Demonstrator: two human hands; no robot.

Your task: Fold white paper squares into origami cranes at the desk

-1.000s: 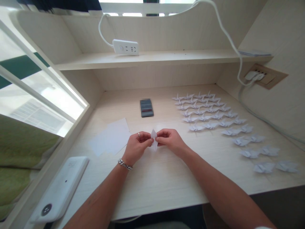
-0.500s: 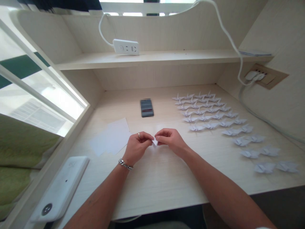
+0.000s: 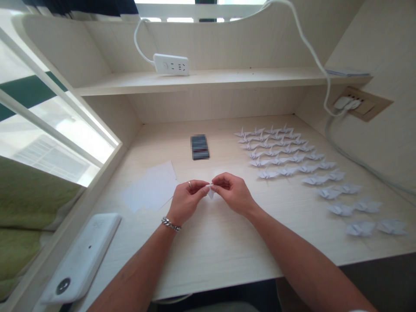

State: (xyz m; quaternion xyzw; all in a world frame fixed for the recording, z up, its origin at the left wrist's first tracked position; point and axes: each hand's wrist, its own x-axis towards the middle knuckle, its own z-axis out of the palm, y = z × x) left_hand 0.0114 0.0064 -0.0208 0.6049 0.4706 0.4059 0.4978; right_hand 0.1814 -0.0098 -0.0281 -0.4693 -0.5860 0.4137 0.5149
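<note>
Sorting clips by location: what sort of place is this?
Probably a study nook in a home or dorm: a pale desk with a built-in shelf above it, and a power strip on that shelf.

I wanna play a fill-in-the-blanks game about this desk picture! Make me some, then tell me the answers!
1. The left hand and right hand pinch a small folded piece of ____.
2. The bracelet is worn on the person's ____ arm.
3. The folded birds are on the desk's ____ side.
4. The power strip is coloured ____.

Missing words: paper; left; right; white.
</note>
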